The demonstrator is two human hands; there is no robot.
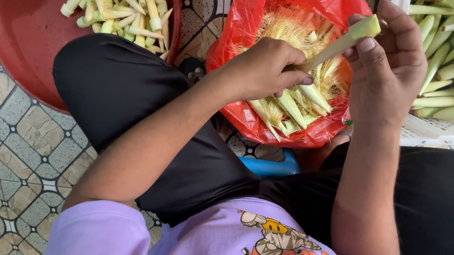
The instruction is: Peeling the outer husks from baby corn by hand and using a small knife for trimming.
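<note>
Head cam has both hands gripping one husked baby corn ear (342,42) over the red bag (245,20), left hand (261,69) pinching its base, right hand (391,66) wrapped near the tip, and yanking too hard could probably snap it.

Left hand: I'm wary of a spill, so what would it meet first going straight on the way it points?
Probably the husk scraps inside the red bag, just beyond the left hand; depth is unclear.
</note>
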